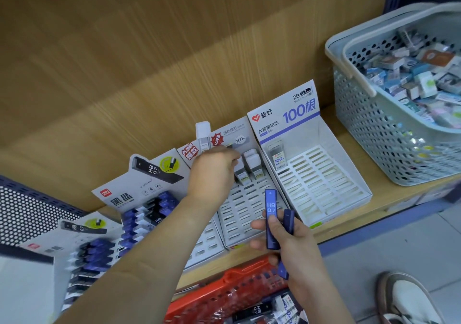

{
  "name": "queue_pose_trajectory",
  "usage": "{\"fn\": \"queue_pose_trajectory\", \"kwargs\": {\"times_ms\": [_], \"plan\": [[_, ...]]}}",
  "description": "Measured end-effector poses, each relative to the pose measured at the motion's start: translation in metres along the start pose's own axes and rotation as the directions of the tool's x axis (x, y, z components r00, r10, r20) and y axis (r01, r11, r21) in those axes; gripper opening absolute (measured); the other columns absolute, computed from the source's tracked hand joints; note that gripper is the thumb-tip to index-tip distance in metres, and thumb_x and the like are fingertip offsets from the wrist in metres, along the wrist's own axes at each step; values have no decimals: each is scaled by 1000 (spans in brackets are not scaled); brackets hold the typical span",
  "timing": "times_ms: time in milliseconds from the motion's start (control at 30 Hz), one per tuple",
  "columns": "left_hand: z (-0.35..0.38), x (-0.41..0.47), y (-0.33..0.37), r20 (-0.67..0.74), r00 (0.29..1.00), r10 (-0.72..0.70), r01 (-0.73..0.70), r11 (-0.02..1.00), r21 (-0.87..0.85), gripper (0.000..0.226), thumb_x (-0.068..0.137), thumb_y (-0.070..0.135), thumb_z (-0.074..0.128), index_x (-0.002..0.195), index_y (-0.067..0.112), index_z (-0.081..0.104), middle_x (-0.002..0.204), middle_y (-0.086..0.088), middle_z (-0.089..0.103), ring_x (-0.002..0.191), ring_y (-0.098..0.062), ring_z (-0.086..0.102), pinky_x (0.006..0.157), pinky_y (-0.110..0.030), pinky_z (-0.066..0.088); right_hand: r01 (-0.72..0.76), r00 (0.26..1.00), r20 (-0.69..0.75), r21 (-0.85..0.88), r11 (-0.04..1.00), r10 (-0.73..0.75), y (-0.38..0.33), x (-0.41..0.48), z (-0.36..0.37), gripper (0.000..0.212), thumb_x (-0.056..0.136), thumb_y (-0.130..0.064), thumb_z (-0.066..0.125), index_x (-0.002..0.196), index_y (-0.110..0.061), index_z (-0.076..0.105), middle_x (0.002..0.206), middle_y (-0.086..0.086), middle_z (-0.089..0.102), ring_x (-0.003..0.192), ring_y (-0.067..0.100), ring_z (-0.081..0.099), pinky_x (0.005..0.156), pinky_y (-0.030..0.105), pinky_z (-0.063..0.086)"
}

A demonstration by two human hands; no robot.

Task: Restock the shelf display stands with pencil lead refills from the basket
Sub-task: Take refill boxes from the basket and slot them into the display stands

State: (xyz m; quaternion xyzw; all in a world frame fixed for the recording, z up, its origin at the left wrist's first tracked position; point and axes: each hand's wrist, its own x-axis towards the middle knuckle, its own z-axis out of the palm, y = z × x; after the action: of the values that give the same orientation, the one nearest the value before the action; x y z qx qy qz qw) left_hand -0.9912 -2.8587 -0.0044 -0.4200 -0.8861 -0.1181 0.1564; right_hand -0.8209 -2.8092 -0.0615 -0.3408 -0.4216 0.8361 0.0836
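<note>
My right hand (294, 246) grips several blue lead refill cases; the front case (271, 217) reads HB 0.7 and stands upright. My left hand (214, 171) reaches into the middle white display stand (247, 214), fingers curled at a white-capped refill (240, 171) beside two others; whether it grips one is unclear. The left stand (149, 209) holds many blue and black HB 0.7 cases. The right stand (321, 186) marked 100 holds a single refill (277, 156). The red basket (239, 291) sits below with refill packs.
A grey perforated basket (389, 134) full of small boxes stands on the wooden shelf at right. Another display stand (82, 244) with dark cases sits at far left. A shoe (409, 298) shows on the tiled floor at bottom right.
</note>
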Motion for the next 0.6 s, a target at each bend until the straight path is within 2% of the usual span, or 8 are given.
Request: {"fn": "queue_pose_trajectory", "kwargs": {"times_ms": [133, 200, 267, 367, 433, 467, 533, 600], "plan": [[6, -6, -3, 50, 996, 71, -71, 997, -3, 14, 64, -7, 71, 67, 7, 70, 67, -9, 66, 63, -29, 62, 53, -37, 53, -32, 999, 9, 51, 998, 32, -3, -2, -1, 16, 102, -19, 49, 100, -11, 63, 83, 7, 76, 57, 17, 68, 44, 23, 32], [8, -9, -4, 60, 993, 100, -99, 995, -16, 23, 57, -12, 74, 69, 8, 72, 68, -8, 67, 64, -27, 64, 53, -33, 54, -38, 999, -8, 69, 997, 39, -3, -1, -1, 15, 100, -19, 52, 96, -10, 63, 76, 5, 73, 55, 16, 67, 48, 26, 32], [10, -10, -5, 51, 993, 106, -105, 994, -29, 32, 53, -18, 72, 74, 7, 73, 72, -8, 69, 67, -27, 65, 54, -31, 55, -46, 999, -20, 113, 992, 49, -3, 0, -2, 14, 99, -18, 54, 95, -8, 63, 70, 4, 68, 56, 16, 67, 44, 24, 32], [9, -13, 0, 18, 997, 75, -75, 996, -41, 32, 65, -17, 67, 87, 5, 74, 87, -11, 70, 81, -31, 66, 68, -37, 57, -67, 998, 16, 249, 966, 65, -7, -2, -1, 16, 98, -16, 54, 98, -4, 65, 69, 5, 68, 66, 19, 72, 40, 21, 41], [0, -26, 10, -18, 997, -72, 68, 983, -169, 24, 82, -3, 63, 99, 10, 72, 99, -6, 68, 88, -23, 63, 80, -29, 52, -89, 996, 50, 352, 932, 76, -10, -4, 2, 17, 98, -15, 53, 99, -4, 65, 77, 8, 73, 76, 21, 75, 49, 24, 54], [-8, -37, 17, -12, 982, -187, 178, 950, -255, 19, 87, 5, 61, 100, 16, 71, 97, 1, 67, 85, -14, 61, 78, -25, 49, -93, 995, 62, 403, 910, 75, -11, -4, 4, 16, 98, -14, 53, 100, -4, 65, 83, 11, 75, 81, 23, 75, 54, 27, 57], [-21, -65, 36, 99, 912, -398, 402, 817, -414, 11, 90, 18, 61, 86, 27, 65, 79, 13, 65, 71, -1, 57, 71, -22, 48, -84, 996, 72, 477, 875, 56, -12, -3, 9, 16, 98, -14, 52, 103, -5, 64, 94, 15, 75, 87, 25, 74, 62, 34, 60], [-24, -92, 51, 251, 832, -495, 544, 641, -541, 9, 88, 25, 64, 79, 27, 63, 72, 13, 65, 65, 0, 59, 66, -29, 53, -66, 995, 93, 478, 876, 25, -12, -4, 15, 16, 98, -15, 51, 100, -8, 65, 97, 15, 74, 85, 26, 73, 72, 41, 57]]}}
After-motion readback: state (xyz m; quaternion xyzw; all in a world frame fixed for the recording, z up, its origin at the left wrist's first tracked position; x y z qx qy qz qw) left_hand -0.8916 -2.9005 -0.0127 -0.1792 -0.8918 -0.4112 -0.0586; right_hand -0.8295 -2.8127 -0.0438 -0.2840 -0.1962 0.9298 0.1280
